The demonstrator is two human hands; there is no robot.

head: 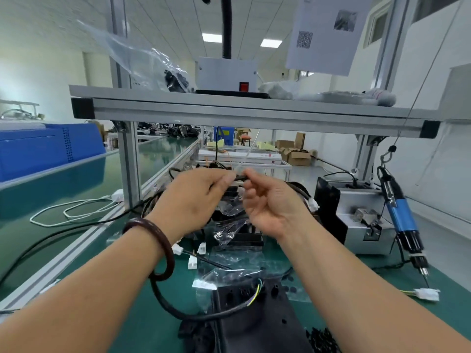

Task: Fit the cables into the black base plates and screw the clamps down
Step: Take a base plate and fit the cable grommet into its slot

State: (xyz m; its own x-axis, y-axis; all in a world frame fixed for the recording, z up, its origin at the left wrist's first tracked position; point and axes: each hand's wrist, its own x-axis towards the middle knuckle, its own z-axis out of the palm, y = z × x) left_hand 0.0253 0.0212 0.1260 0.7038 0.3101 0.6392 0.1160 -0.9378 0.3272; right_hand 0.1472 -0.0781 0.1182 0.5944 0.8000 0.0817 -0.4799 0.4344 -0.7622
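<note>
Both my hands are raised above the green bench. My left hand (193, 197) and my right hand (267, 200) pinch a black cable (239, 177) between their fingertips, and a thin clear strip (248, 151) rises from that spot. The cable loops down to a black base plate (254, 319) at the near edge, where its coloured wires (257, 291) lie on the plate. More black plates (244, 238) are stacked behind my hands. Several white connectors (193, 262) lie on the mat.
A blue electric screwdriver (400, 217) hangs at the right beside a grey screw feeder box (356, 222). Clear plastic bags (229, 263) lie between the plates. An aluminium shelf (229, 108) spans overhead. A white cable (74, 212) lies at the left, and small black parts (321, 340) at the bottom.
</note>
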